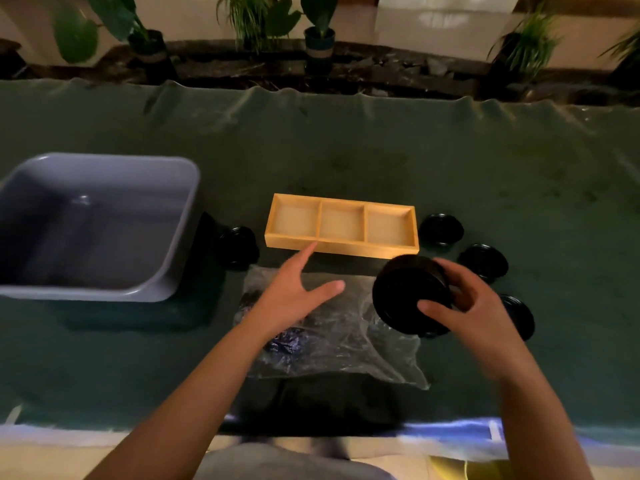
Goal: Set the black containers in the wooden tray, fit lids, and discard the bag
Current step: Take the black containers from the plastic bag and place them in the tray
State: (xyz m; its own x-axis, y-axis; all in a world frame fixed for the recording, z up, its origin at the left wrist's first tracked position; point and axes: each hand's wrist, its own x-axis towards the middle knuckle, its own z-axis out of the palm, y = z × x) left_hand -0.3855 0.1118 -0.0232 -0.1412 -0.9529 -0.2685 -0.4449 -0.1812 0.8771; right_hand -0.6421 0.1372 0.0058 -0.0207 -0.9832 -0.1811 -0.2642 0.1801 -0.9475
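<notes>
Placement comes first: right hand (474,306) grips a black container (412,294) above the bag (332,341), left hand (294,296) open, wooden tray (341,249) mid-table needing a lowering into an empty compartment.

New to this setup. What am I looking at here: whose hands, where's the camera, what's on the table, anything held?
No machine here: a person works with two bare hands, filmed by one wide-angle camera worn on the head, looking forward and down. The right hand has a grip on a stack of black containers, lifted above the clear plastic bag that lies on the green cloth. The left hand is open and empty over the bag. Behind it sits the wooden tray, its three compartments unfilled. Black round pieces, probably the lids, lie right of the tray; another dark one is on its left. A grey tub stands far left.
</notes>
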